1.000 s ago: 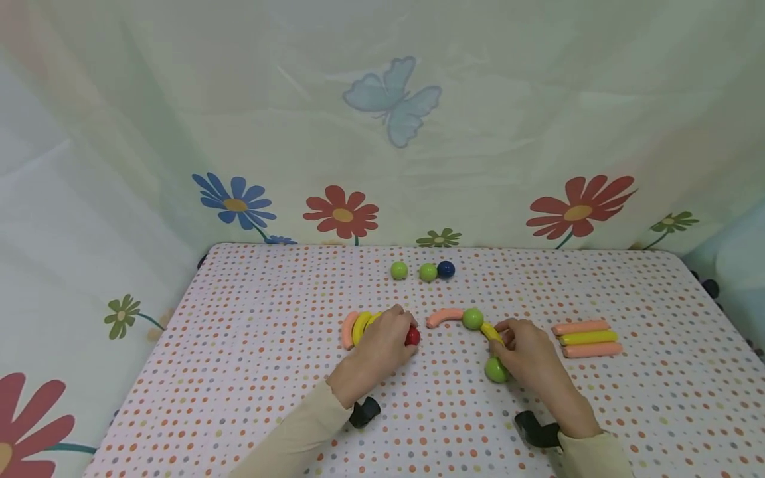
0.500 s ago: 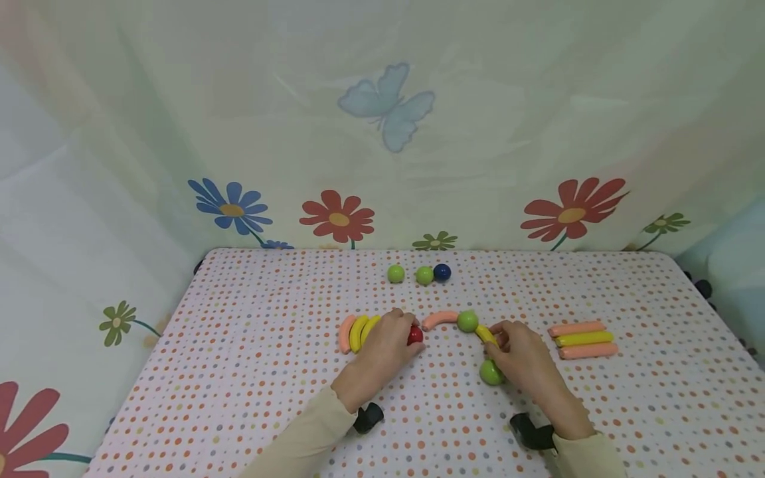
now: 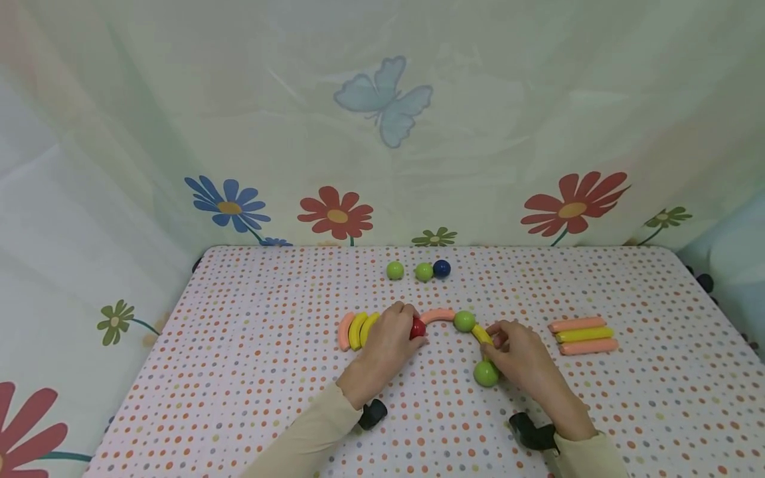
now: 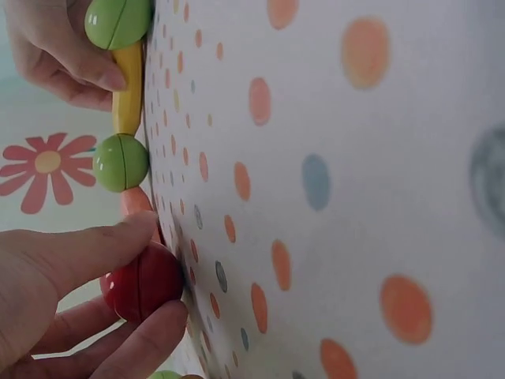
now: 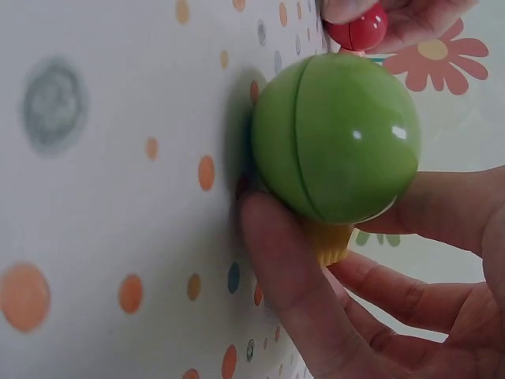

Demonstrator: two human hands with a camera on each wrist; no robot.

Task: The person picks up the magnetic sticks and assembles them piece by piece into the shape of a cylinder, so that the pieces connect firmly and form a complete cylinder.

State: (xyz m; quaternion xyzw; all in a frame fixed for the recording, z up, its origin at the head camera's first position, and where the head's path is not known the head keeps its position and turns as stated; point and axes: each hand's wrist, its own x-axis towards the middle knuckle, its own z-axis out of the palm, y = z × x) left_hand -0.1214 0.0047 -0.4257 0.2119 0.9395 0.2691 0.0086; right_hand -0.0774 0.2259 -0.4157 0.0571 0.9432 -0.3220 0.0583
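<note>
One red ball [image 3: 418, 326] sits on the tabletop [image 3: 269, 299], pinched in the left hand [image 3: 388, 337]; one curved yellow piece [image 3: 481, 333] between two green balls [image 3: 465, 321] is pinched by the right hand [image 3: 522, 350]. Both look glossy — likely light, stiff, slippery; grip the ball across opposite sides, the curve mid-length.

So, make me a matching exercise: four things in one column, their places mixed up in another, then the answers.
1. Red ball
2. Dark blue ball
3. Butterfly
4. Straight sticks

A. On the backdrop
B. Held by the left hand
C. Right of the right hand
D. Near the far edge of the table

Pairs: 1-B, 2-D, 3-A, 4-C
</note>
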